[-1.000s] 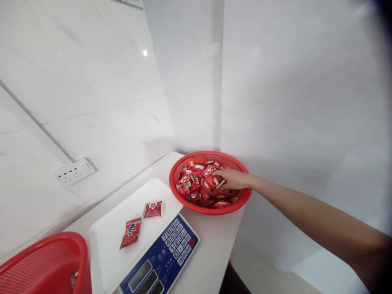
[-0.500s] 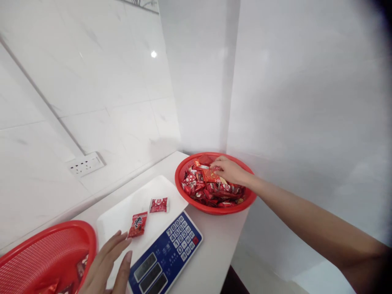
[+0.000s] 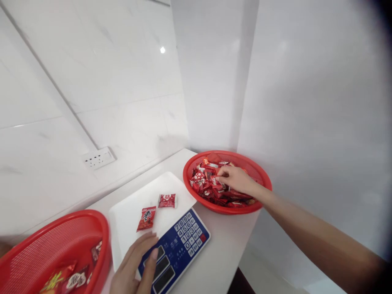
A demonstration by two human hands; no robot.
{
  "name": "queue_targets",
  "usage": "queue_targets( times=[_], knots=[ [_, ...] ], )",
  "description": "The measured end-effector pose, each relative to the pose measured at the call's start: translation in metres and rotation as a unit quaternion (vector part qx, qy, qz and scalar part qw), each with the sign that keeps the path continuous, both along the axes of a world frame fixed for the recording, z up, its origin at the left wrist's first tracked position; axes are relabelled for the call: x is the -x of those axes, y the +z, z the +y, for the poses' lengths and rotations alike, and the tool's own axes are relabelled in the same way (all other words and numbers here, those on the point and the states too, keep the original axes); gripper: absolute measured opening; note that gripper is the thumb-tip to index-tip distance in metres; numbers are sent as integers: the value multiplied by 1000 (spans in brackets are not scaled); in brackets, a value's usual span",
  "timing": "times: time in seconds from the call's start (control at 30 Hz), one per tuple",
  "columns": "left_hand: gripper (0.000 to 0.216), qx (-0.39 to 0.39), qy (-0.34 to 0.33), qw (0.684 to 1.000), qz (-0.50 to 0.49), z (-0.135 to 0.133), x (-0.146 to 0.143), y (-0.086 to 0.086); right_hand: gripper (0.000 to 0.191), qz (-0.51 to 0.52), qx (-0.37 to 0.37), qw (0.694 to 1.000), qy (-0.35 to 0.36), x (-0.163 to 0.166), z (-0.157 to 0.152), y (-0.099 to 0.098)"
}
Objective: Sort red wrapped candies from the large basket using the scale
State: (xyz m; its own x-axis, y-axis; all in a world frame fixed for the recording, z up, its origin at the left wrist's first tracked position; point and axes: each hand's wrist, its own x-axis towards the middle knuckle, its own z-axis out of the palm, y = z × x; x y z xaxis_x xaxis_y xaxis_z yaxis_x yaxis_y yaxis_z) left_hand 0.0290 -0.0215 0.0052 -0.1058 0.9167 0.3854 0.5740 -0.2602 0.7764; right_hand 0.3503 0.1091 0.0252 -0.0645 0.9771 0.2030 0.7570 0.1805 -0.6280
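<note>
While the right hand (image 3: 236,179) is reaching into the far basket (image 3: 232,210) at one o'clock from the scale (image 3: 179,249), its fingers are curling down with thumb and forefinger closing among the pile of red packets (image 3: 206,184). Whether one is actually being gripped cannot be told, since the knuckles are hiding the tips. The left hand (image 3: 134,267) is lying open and flat at six o'clock, fingers stretched out and resting on the scale's front edge beside the display, holding nothing.

Judging from how things are lying, the sorting is only getting started. Two packets are sitting on the white weighing pan (image 3: 128,200), a few packets (image 3: 72,279) are lying in the near basket (image 3: 61,223) at eight o'clock, and the far basket is still holding a heaped pile, so most of the work is remaining.

The tall packet (image 3: 146,218) is lying flat near the middle of the pan, its long axis running roughly from twelve to six o'clock and leaning a little toward one, printed face up. The short packet (image 3: 167,200) is lying just beyond it at one o'clock, apart from it, with its long axis running across from nine to three. The scale itself is pointing its keypad toward five o'clock.
</note>
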Motion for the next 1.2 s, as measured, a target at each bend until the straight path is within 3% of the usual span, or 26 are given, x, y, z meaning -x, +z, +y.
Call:
queue_targets(
  times=[0.07, 0.1, 0.17, 0.23, 0.37, 0.6, 0.73, 0.93, 1.1, 1.2],
  knots=[
    [27, 65, -23, 997, -42, 1, -12, 4, 23, 112, 20, 993, 27, 26, -13, 5],
    [30, 102, -43, 992, -64, 3, -18, 7, 24, 234, 52, 970, 51, 43, -21, 5],
    [36, 145, -89, 980, -101, 5, -30, 11, 27, 439, 113, 886, 98, 79, -39, 0],
    [36, 146, -131, 973, -121, 7, -38, 14, 27, 522, 159, 829, 125, 111, -56, -8],
    [30, 134, -112, 971, -163, 7, -36, 12, 28, 554, 199, 797, 138, 150, -77, -26],
    [29, 179, -57, 957, -222, 2, -17, -3, 29, 568, 236, 776, 138, 168, -81, -36],
    [29, 187, -48, 959, -207, 3, -13, -3, 26, 541, 233, 794, 150, 169, -81, -39],
    [33, 143, 46, 987, -62, 10, -1, 5, 23, 389, 154, 894, 163, 148, -81, -31],
    [27, 123, 127, 976, 130, 20, 20, -1, 26, 242, 29, 966, 83, 91, -66, -21],
    [33, 105, 166, 966, 169, 19, 29, -10, 32, 54, -47, 997, 17, 44, -49, -21]
  ],
)
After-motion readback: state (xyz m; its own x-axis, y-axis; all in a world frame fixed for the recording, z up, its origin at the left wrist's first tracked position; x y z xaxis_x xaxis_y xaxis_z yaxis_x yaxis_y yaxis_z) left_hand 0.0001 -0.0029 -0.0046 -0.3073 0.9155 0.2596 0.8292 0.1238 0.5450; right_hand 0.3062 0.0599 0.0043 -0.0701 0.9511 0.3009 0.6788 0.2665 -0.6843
